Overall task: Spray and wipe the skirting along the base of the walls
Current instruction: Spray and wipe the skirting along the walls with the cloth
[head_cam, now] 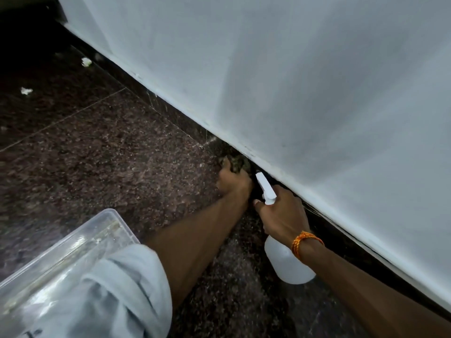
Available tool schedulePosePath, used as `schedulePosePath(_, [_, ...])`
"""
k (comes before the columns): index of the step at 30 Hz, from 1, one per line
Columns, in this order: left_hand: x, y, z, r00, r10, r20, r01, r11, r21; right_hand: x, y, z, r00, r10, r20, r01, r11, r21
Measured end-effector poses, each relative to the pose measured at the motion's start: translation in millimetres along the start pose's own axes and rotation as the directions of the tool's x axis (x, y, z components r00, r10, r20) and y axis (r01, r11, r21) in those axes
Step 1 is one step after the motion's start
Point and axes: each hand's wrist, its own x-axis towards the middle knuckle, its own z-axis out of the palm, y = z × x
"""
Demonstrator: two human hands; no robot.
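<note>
A dark stone skirting (170,113) runs along the foot of the white wall (317,93), from upper left to lower right. My left hand (233,184) grips a dark mottled cloth (235,164) and holds it against the skirting. Just to its right, my right hand (283,213) grips the neck of a white spray bottle (285,262). The bottle's nozzle (264,186) points up and left toward the cloth, close to the skirting. An orange thread band sits on my right wrist.
A clear plastic box (61,259) lies on the dark speckled granite floor (109,154) at lower left, beside my rolled-up pale sleeve. Two small white scraps (86,61) lie on the floor at upper left. The far left corner is in deep shadow.
</note>
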Motion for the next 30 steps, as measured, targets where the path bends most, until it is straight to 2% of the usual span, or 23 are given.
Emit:
schedulePosePath(1, [-8, -1, 2, 0.999, -0.036, 0.011, 0.036, 0.999, 0.004, 1, -1, 1, 1.000, -0.006, -0.006, 0.006, 1.000, -0.004])
schedulePosePath(2, [-4, 6, -1, 0.997, -0.077, 0.003, 0.077, 0.995, -0.064, 1, -2, 3, 1.000, -0.008, -0.010, 0.008, 1.000, -0.005])
schedulePosePath(5, [45, 37, -17, 0.991, -0.062, -0.123, 0.034, 0.976, -0.216, -3, -3, 5, 1.000, -0.008, 0.019, 0.007, 0.999, 0.033])
schedulePosePath(8, [56, 48, -28, 0.991, 0.048, -0.122, -0.064, 0.989, -0.130, -5, -2, 6, 1.000, 0.000, 0.023, -0.002, 0.998, 0.066])
schedulePosePath(11, [16, 15, -13, 0.999, 0.018, -0.030, -0.018, 1.000, -0.004, -3, 0, 4, 1.000, 0.012, -0.002, -0.012, 0.999, 0.035])
schedulePosePath(13, [6, -2, -16, 0.998, -0.042, 0.043, 0.043, 0.999, -0.020, -4, 8, 4, 1.000, 0.024, -0.011, -0.024, 1.000, -0.005])
schedulePosePath(16, [29, 6, -43, 0.981, -0.006, 0.194, 0.027, 0.994, -0.102, -5, 11, 3, 1.000, 0.021, -0.015, -0.021, 0.999, -0.033])
schedulePosePath(20, [37, -2, -63, 0.991, -0.035, 0.132, 0.049, 0.993, -0.106, -12, 18, 4, 0.999, 0.046, 0.015, -0.044, 0.995, -0.091])
schedulePosePath(24, [17, 0, -59, 0.985, -0.043, 0.166, 0.061, 0.993, -0.106, -24, 27, -6, 0.997, 0.067, 0.025, -0.063, 0.991, -0.120])
schedulePosePath(28, [-15, -3, -26, 0.990, -0.009, 0.139, 0.023, 0.995, -0.096, -34, 36, -18, 0.997, 0.064, 0.044, -0.064, 0.998, -0.003])
schedulePosePath(30, [-33, -3, -8, 0.998, -0.033, 0.049, 0.035, 0.999, -0.040, -32, 39, -24, 0.997, 0.075, 0.014, -0.076, 0.997, 0.034])
